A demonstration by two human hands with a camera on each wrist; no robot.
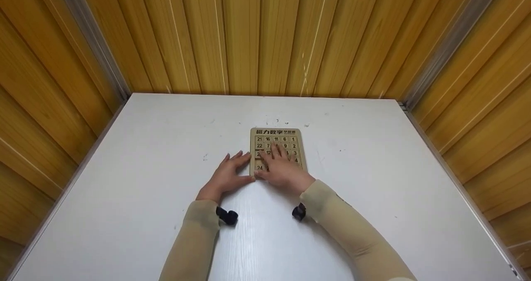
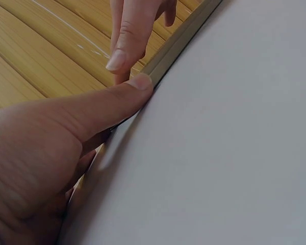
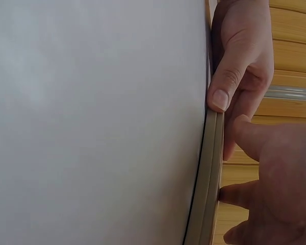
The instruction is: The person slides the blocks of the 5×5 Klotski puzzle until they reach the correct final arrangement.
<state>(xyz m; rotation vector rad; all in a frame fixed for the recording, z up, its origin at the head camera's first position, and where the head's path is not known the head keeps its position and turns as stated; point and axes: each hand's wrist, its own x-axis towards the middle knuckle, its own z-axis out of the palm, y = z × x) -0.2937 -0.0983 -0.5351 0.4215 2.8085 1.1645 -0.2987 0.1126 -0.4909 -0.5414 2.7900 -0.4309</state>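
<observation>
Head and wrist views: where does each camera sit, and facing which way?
Head: on the head, facing forward and down at the number board; left hand, right hand, sleeves show.
Left wrist: on it, facing the board's edge; both hands show.
Right wrist: likewise, facing that edge; both hands show.
Both wrist views share that edge and wooden wall.

white tbl (image 1: 386, 169), dark specks (image 1: 286, 123); ylw wood-grain panels (image 1: 242, 36); grey corner posts (image 1: 94, 40)

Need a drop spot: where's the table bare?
White table: bare patch right of the number board and right sleeve; another left of the left hand and left sleeve. Behind the board, a bare strip to the plank wall. Crowded: the board, right hand over its tiles, left hand at its near left corner.
</observation>
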